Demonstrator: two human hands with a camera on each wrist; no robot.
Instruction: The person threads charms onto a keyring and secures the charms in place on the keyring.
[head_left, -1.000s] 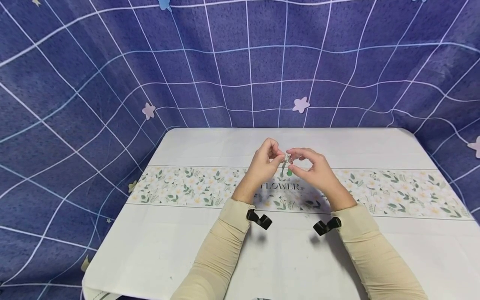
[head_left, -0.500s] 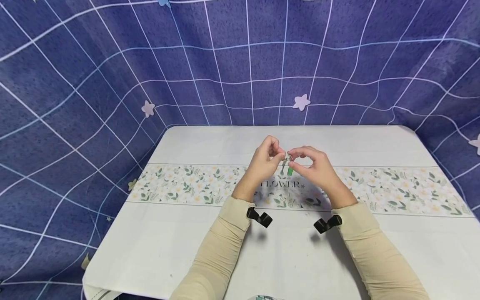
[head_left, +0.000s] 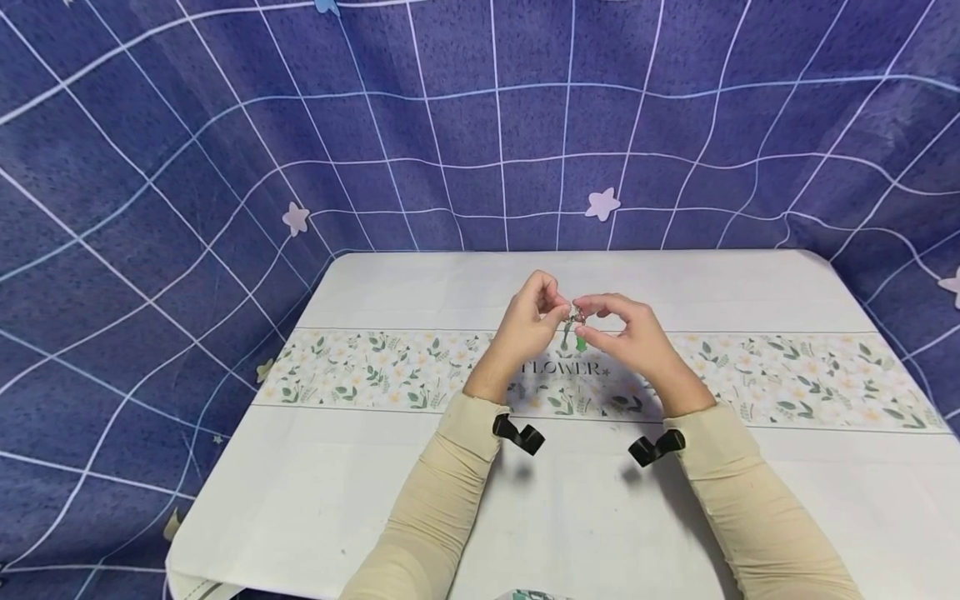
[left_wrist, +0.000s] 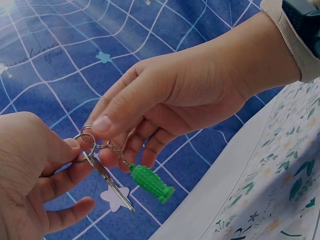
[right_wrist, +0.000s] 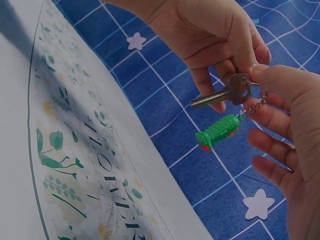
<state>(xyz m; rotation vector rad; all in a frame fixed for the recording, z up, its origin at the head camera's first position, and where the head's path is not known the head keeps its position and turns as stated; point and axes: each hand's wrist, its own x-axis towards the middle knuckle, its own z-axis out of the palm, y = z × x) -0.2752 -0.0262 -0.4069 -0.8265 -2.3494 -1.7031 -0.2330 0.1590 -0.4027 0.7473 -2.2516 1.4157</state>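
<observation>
Close together over the table's middle, my left hand (head_left: 525, 321) and right hand (head_left: 630, 333) work on a small set of metal rings. In the left wrist view the left thumb and fingers pinch a key ring (left_wrist: 88, 143) carrying a silver key (right_wrist: 220, 95). The right thumb and fingers pinch the rings from the other side, by a short chain (left_wrist: 117, 151). From that chain dangles a green bumpy charm (left_wrist: 151, 183) with a bit of red at its end. Fingertips partly hide the rings, and I cannot tell whether key and charm share one ring.
Below the hands is a table with a white cloth (head_left: 375, 475) and a flowered band (head_left: 390, 371). A blue gridded curtain (head_left: 465, 125) with stars hangs behind and at the left. A white object with green print (head_left: 528, 595) shows at the bottom edge.
Both hands stay in nearly the same spot, still gripping the rings. The green charm and the metal pieces between the fingertips have shifted and turned slightly.
</observation>
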